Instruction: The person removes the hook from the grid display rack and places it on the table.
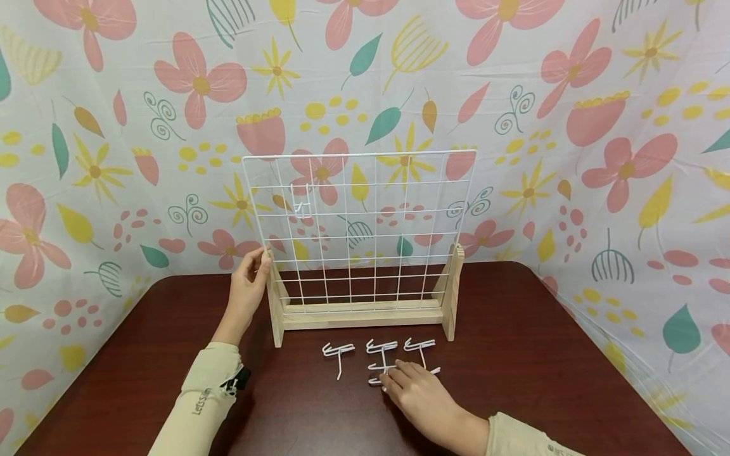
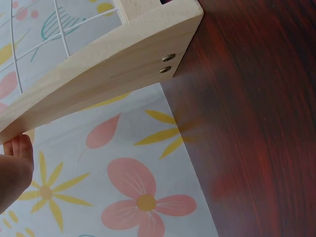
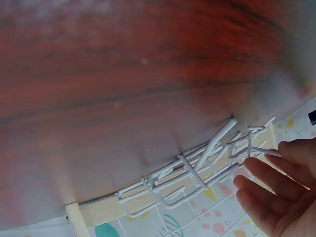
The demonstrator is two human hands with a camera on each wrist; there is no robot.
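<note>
A white wire grid panel (image 1: 374, 221) stands upright in a pale wooden stand (image 1: 365, 320). My left hand (image 1: 249, 277) pinches the top of the stand's left upright, thumb in front; in the left wrist view, the fingers (image 2: 22, 148) lie behind its edge. A white wire hook (image 1: 302, 206) hangs on the grid at upper left. Several more white wire hooks (image 1: 339, 349) lie in front of the stand. My right hand (image 1: 422, 399) reaches over the nearest ones. Its thumb and fingers close on the prong of one wire hook (image 3: 256, 149) in the right wrist view.
A dark red-brown wooden table (image 1: 542, 354) carries everything. Behind and beside it hangs a white cloth (image 1: 365, 82) printed with flowers and leaves. Two metal screws (image 2: 168, 58) show on the stand's outer side.
</note>
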